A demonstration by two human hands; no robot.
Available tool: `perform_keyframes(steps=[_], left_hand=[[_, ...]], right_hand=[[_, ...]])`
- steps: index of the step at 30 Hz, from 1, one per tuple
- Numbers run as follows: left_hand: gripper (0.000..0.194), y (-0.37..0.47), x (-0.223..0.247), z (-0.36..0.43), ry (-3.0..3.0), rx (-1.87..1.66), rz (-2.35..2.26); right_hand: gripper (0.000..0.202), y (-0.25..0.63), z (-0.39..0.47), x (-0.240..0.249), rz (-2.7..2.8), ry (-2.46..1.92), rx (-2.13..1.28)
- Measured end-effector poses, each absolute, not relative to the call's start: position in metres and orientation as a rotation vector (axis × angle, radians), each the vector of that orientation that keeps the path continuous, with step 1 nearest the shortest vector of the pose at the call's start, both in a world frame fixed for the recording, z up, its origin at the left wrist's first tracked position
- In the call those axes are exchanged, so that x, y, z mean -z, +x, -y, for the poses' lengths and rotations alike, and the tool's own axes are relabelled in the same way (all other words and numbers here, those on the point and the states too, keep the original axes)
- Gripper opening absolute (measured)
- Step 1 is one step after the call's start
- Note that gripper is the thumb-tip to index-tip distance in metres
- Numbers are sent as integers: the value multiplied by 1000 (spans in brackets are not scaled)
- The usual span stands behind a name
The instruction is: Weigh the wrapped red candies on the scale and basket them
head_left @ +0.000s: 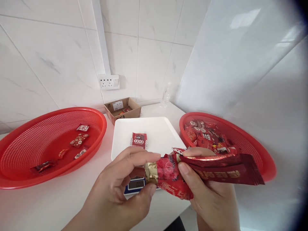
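My left hand (117,189) has its thumb and fingers around the gold end of a red snack packet (168,170) with a berry picture. My right hand (214,195) grips the other side of that packet. It also holds a long dark red packet (223,171) that sticks out to the right, with its thumb across the bundle. Edges of another packet poke out behind, partly hidden. Both hands are above the front of a scale with a white tray (163,131). On the tray lies a small red packet (139,140). My left fingers partly cover the scale's display (136,184), whose digits are unclear.
At left stands a red mesh basket (21,134) with several wrapped snacks. A second red basket (264,163) at right holds a pile of red packets. Behind the scale are a cardboard box (112,114) and a clear bottle (166,96), near the wall.
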State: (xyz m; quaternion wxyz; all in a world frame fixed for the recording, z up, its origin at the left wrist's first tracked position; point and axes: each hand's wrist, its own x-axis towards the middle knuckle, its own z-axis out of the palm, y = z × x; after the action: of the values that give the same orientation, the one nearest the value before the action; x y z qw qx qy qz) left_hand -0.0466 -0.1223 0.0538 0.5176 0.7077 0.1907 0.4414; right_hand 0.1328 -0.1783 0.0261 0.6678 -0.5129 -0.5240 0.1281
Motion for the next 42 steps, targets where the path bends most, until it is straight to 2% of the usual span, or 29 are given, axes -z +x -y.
perform_keyframes(steps=[9,18,26,35,42], left_hand=[[48,-47,-57,123,1789,-1155,-587],[21,-49,-55,121,1858,-1257,-712],[23,-42,-52,123,1696,-1291,-683],[16,-34,-61,125,1381,-1269,-666],[14,-36,-53,117,1470,-1256,-674]], right_hand=[[16,132,177,-26,1208,-1157,-296],[19,130,174,-27,1222,-1170,-304],[18,129,177,-25,1201,-1167,-354],[18,130,177,-23,1201,-1149,-433],[15,130,173,-23,1180,-1174,-344]])
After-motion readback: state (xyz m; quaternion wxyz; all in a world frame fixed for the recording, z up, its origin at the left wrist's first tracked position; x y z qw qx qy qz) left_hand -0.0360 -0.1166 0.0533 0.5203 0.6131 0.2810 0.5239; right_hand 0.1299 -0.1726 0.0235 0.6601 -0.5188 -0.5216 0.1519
